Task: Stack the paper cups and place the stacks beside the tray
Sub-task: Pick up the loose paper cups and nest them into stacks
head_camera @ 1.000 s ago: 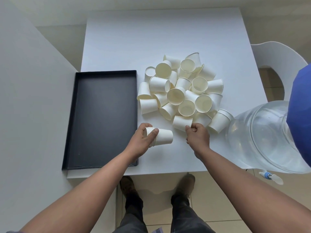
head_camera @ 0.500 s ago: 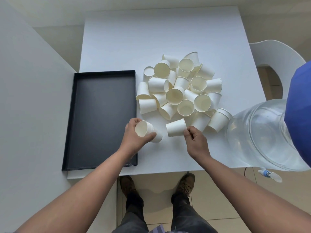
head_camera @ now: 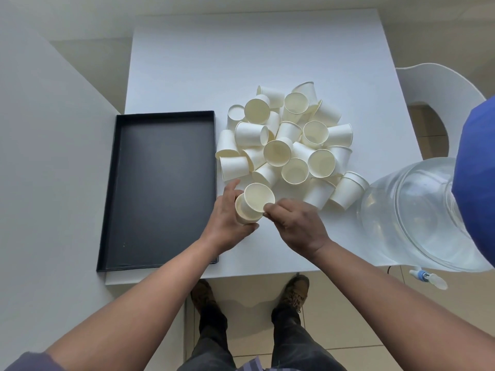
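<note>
A heap of several white paper cups (head_camera: 288, 145) lies jumbled on the white table (head_camera: 254, 57), just right of a black tray (head_camera: 163, 188). My left hand (head_camera: 227, 220) grips a small stack of cups (head_camera: 245, 212) near the tray's right edge. My right hand (head_camera: 294, 223) pinches the rim of a single cup (head_camera: 258, 198) that sits partly inside the top of that stack, mouth up toward me.
A large clear water bottle (head_camera: 417, 218) lies at the table's right front corner with a blue cap (head_camera: 474, 178) beside it. A white chair (head_camera: 439, 87) stands to the right. A grey wall panel (head_camera: 40, 156) borders the left. My feet show below the table edge.
My right hand picked a cup off the front of the heap and brought it left to the stack. My left hand turned the stack from lying sideways to mouth up.
</note>
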